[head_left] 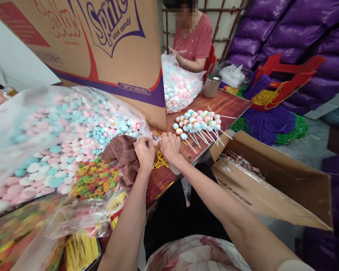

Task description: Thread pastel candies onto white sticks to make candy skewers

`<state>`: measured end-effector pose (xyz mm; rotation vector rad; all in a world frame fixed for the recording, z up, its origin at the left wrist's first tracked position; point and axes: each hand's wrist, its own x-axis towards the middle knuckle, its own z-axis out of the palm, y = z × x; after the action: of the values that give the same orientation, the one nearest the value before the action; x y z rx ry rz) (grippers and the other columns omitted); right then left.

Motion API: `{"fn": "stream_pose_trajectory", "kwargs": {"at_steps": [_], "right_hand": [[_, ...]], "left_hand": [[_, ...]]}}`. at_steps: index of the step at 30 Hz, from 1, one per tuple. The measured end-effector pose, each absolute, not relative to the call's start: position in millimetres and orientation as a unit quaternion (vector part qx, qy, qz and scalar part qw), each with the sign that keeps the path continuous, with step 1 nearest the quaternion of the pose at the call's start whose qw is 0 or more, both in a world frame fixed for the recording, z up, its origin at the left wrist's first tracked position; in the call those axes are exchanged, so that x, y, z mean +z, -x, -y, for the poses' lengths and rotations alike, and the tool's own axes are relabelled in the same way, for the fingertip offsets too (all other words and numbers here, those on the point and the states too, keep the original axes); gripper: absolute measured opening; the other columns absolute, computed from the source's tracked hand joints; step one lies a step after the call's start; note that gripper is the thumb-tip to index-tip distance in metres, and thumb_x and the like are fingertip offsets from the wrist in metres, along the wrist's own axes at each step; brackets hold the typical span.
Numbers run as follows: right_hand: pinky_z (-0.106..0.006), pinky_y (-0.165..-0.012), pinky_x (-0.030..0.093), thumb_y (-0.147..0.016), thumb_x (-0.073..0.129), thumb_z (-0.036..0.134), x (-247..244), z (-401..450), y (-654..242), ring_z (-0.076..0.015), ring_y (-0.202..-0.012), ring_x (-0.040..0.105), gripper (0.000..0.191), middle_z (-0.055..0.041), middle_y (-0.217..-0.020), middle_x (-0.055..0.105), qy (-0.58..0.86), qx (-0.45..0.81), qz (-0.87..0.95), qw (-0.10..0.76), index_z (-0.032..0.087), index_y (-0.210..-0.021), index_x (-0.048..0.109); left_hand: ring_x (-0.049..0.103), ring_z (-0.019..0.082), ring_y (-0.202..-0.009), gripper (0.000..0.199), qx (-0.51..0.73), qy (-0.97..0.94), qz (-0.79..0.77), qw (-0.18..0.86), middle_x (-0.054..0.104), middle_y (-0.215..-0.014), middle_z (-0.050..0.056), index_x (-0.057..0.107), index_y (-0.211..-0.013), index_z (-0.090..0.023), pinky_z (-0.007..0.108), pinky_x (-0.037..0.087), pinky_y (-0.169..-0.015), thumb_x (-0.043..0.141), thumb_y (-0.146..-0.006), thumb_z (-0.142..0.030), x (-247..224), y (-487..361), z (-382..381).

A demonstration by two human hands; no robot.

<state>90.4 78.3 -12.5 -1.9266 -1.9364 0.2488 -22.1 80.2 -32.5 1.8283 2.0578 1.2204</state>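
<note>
My left hand point(145, 153) is closed at the table edge, its outer side against a crumpled brown cloth point(124, 158). Close by on the right, my right hand point(170, 146) has its fingers bent down and together. A bit of clear plastic shows between the two hands; what the fingertips hold is hidden. Loose gold twist ties point(161, 161) lie just below, partly under my right hand. Beyond it, a pile of candy sticks point(199, 122) threaded with pastel balls rests on the table, white stick ends towards me.
A big plastic bag of pastel candies point(56, 150) and gummy rings point(94, 178) fill the left. A tall carton point(107, 49) stands ahead. Across the table point(228, 103) sits a person point(196, 41) behind another candy bag point(180, 88), near a grey cup point(211, 86). An open box point(288, 169) is at right.
</note>
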Motion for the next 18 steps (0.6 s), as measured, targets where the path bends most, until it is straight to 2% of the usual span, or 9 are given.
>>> {"fn": "stream_pose_trajectory", "kwargs": {"at_steps": [3,7,11,13,14,15,16,18], "right_hand": [[-0.038,-0.087,0.039,-0.095,0.048,0.021,-18,-83,-90,-0.0260,-0.099,0.060,0.021,-0.0113,-0.106,0.069,0.693,0.093,0.686,0.201,0.018,-0.109,0.063],[-0.032,-0.075,0.039,-0.098,0.043,0.028,-12,-78,-105,-0.0221,-0.089,0.060,0.024,-0.0085,-0.100,0.068,0.700,0.088,0.665,0.245,0.020,-0.098,0.066],[-0.028,-0.071,0.038,-0.094,0.047,0.026,-3,-61,-129,-0.0181,-0.079,0.058,0.023,-0.0056,-0.088,0.067,0.688,0.120,0.597,0.395,0.019,-0.082,0.065],[-0.028,-0.070,0.040,-0.091,0.050,0.029,-2,-48,-139,-0.0168,-0.073,0.056,0.023,-0.0028,-0.078,0.065,0.653,0.172,0.548,0.494,0.019,-0.077,0.064],[-0.027,-0.068,0.041,-0.090,0.051,0.032,-2,-41,-143,-0.0163,-0.070,0.055,0.023,-0.0018,-0.074,0.064,0.632,0.200,0.521,0.538,0.018,-0.076,0.063],[-0.027,-0.067,0.042,-0.089,0.053,0.034,-2,-34,-146,-0.0159,-0.068,0.055,0.023,-0.0010,-0.072,0.063,0.613,0.226,0.495,0.573,0.018,-0.076,0.063],[-0.027,-0.066,0.043,-0.089,0.054,0.035,-2,-27,-148,-0.0155,-0.067,0.054,0.023,-0.0005,-0.071,0.062,0.597,0.248,0.475,0.598,0.018,-0.076,0.063],[-0.026,-0.064,0.044,-0.088,0.055,0.036,-1,-15,-151,-0.0148,-0.066,0.054,0.023,0.0004,-0.070,0.061,0.572,0.280,0.463,0.616,0.018,-0.077,0.064]], "left_hand": [[0.059,0.027,-0.092,0.008,0.418,-0.599,-0.680,0.068,0.066,-0.088,0.010,0.057,-0.078,-0.021,0.041,0.043,-0.089,0.053,-0.083,-0.016,-34,23,-79],[0.058,0.027,-0.093,0.006,0.438,-0.591,-0.673,0.074,0.063,-0.089,0.009,0.058,-0.082,-0.020,0.041,0.044,-0.091,0.054,-0.083,-0.016,-35,23,-78],[0.058,0.025,-0.093,0.019,0.462,-0.577,-0.668,0.081,0.059,-0.103,0.011,0.063,-0.098,-0.018,0.038,0.046,-0.089,0.063,-0.079,-0.019,-22,18,-71],[0.058,0.024,-0.092,0.018,0.465,-0.574,-0.668,0.091,0.058,-0.105,0.011,0.066,-0.096,-0.019,0.037,0.045,-0.087,0.066,-0.078,-0.023,-10,11,-62],[0.058,0.023,-0.089,0.012,0.465,-0.577,-0.662,0.114,0.059,-0.100,0.010,0.067,-0.088,-0.019,0.036,0.045,-0.085,0.066,-0.080,-0.028,-3,7,-57],[0.058,0.022,-0.083,0.016,0.465,-0.584,-0.646,0.159,0.060,-0.090,0.008,0.067,-0.078,-0.019,0.035,0.045,-0.081,0.065,-0.083,-0.034,3,1,-52],[0.057,0.020,-0.076,0.028,0.466,-0.586,-0.621,0.233,0.058,-0.078,0.006,0.065,-0.069,-0.019,0.033,0.044,-0.075,0.061,-0.086,-0.040,8,-5,-47],[0.054,0.017,-0.064,0.043,0.478,-0.533,-0.557,0.421,0.058,-0.067,0.004,0.065,-0.064,-0.018,0.029,0.042,-0.064,0.058,-0.087,-0.053,13,-18,-37]]}}
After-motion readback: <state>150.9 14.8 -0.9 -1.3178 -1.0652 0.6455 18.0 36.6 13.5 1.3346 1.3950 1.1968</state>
